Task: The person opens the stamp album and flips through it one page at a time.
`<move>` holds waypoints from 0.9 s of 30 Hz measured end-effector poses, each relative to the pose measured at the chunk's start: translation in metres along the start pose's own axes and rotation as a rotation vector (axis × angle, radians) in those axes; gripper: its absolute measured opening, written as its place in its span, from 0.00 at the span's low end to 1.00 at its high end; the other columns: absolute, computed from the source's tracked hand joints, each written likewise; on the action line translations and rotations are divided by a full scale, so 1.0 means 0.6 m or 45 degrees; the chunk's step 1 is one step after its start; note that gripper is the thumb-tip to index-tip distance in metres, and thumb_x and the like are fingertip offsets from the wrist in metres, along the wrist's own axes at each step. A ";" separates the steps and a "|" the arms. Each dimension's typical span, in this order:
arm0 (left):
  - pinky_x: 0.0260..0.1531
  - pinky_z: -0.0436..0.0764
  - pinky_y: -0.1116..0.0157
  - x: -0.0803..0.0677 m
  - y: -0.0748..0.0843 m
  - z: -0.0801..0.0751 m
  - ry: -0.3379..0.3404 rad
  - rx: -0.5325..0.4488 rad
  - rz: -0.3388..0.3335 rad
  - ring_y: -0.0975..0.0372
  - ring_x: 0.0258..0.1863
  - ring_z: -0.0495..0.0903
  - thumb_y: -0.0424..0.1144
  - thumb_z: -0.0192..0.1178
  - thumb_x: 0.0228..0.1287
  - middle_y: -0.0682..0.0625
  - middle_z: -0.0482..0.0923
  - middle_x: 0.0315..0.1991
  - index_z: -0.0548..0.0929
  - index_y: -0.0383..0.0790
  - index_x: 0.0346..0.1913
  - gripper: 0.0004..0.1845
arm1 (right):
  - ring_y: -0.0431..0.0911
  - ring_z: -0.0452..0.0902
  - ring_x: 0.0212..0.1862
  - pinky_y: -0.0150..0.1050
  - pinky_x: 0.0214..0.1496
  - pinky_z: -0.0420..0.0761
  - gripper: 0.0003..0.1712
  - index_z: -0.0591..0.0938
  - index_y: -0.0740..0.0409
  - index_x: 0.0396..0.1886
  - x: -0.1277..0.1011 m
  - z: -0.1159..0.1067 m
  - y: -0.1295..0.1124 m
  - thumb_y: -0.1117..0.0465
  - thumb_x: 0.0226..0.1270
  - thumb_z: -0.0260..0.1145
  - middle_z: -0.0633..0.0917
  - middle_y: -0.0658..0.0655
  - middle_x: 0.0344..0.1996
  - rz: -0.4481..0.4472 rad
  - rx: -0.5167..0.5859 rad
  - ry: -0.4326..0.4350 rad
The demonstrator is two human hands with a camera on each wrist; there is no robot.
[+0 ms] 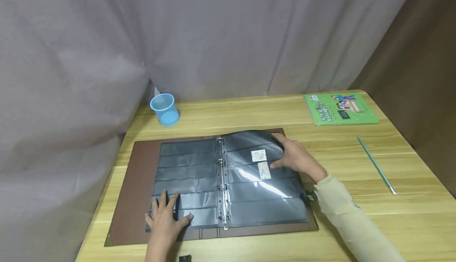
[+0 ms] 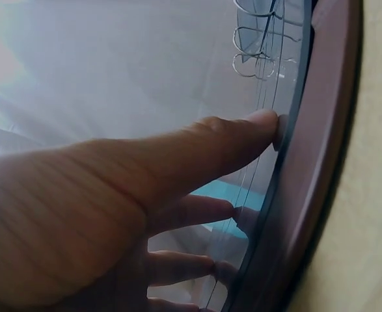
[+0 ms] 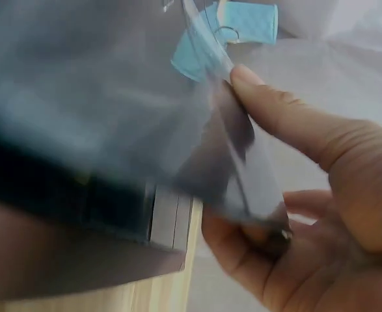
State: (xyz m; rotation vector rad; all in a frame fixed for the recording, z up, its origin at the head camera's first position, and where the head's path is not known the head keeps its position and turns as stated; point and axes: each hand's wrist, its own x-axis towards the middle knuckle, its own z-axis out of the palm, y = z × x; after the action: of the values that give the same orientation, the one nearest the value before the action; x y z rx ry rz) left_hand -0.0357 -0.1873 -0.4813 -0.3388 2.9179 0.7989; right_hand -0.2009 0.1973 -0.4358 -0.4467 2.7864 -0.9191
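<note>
A stamp album [image 1: 130,190] with a brown cover lies open on the table, its black pocket pages held by metal rings [image 1: 221,187]. Two small stamps, one pale [image 1: 258,156] and one cream [image 1: 264,171], sit in the right page [image 1: 263,212]. My right hand [image 1: 298,157] holds that page by its outer edge, thumb on top and fingers beneath; the sheet [image 3: 132,123] bends up in the right wrist view. With fingers spread, my left hand [image 1: 164,219] rests on the lower part of the left page [image 1: 189,173]; its thumb [image 2: 210,146] touches the sheet.
Behind the album at the left stands a blue cup-shaped bin [image 1: 167,111]. A green book [image 1: 340,109] lies at the back right, with a green pencil [image 1: 377,165] in front of it. Grey curtain [image 1: 221,44] hangs behind the wooden table [image 1: 342,151]. A small black object [image 1: 185,258] is at the front edge.
</note>
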 end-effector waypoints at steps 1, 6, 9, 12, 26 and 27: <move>0.59 0.42 0.20 0.000 0.000 0.000 -0.002 -0.008 0.000 0.24 0.72 0.43 0.49 0.79 0.50 0.24 0.51 0.75 0.73 0.34 0.70 0.45 | 0.70 0.66 0.68 0.64 0.70 0.64 0.68 0.55 0.64 0.80 -0.002 -0.002 0.003 0.60 0.42 0.86 0.59 0.73 0.75 -0.023 0.028 0.001; 0.59 0.42 0.20 0.002 0.000 -0.001 -0.013 -0.017 -0.007 0.24 0.72 0.42 0.48 0.79 0.50 0.25 0.50 0.75 0.73 0.35 0.70 0.46 | 0.67 0.48 0.77 0.63 0.75 0.51 0.70 0.45 0.57 0.83 -0.018 -0.010 0.016 0.68 0.48 0.81 0.42 0.65 0.80 -0.161 0.195 0.003; 0.59 0.41 0.20 0.004 0.000 -0.001 -0.022 -0.017 -0.018 0.25 0.72 0.42 0.48 0.79 0.50 0.25 0.50 0.75 0.72 0.36 0.71 0.45 | 0.67 0.38 0.78 0.64 0.75 0.46 0.73 0.38 0.55 0.83 -0.030 -0.014 0.019 0.73 0.48 0.79 0.38 0.65 0.80 -0.208 0.275 0.009; 0.59 0.41 0.20 0.005 0.001 -0.001 -0.019 -0.017 -0.023 0.25 0.73 0.42 0.48 0.79 0.50 0.25 0.51 0.75 0.73 0.36 0.70 0.45 | 0.72 0.56 0.72 0.62 0.71 0.62 0.73 0.33 0.58 0.82 -0.044 -0.020 0.017 0.75 0.49 0.76 0.38 0.71 0.79 -0.185 0.310 0.002; 0.59 0.41 0.20 0.004 0.001 0.000 -0.006 -0.021 -0.012 0.25 0.73 0.42 0.48 0.80 0.49 0.25 0.51 0.75 0.73 0.36 0.70 0.45 | 0.62 0.81 0.54 0.41 0.41 0.86 0.61 0.32 0.71 0.78 -0.108 -0.038 -0.020 0.81 0.54 0.60 0.51 0.83 0.73 -0.047 0.792 -0.202; 0.59 0.41 0.20 0.004 0.001 0.001 -0.001 -0.024 -0.010 0.25 0.73 0.42 0.48 0.80 0.49 0.25 0.51 0.75 0.73 0.36 0.70 0.45 | 0.58 0.81 0.54 0.39 0.41 0.86 0.59 0.34 0.72 0.78 -0.111 -0.039 -0.025 0.80 0.55 0.61 0.54 0.83 0.72 -0.052 0.776 -0.191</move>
State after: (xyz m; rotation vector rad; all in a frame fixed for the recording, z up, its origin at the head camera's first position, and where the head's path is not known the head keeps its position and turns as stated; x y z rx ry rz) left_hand -0.0382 -0.1872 -0.4818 -0.3511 2.9082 0.8254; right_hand -0.1407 0.2210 -0.4036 -0.4439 2.2131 -1.5866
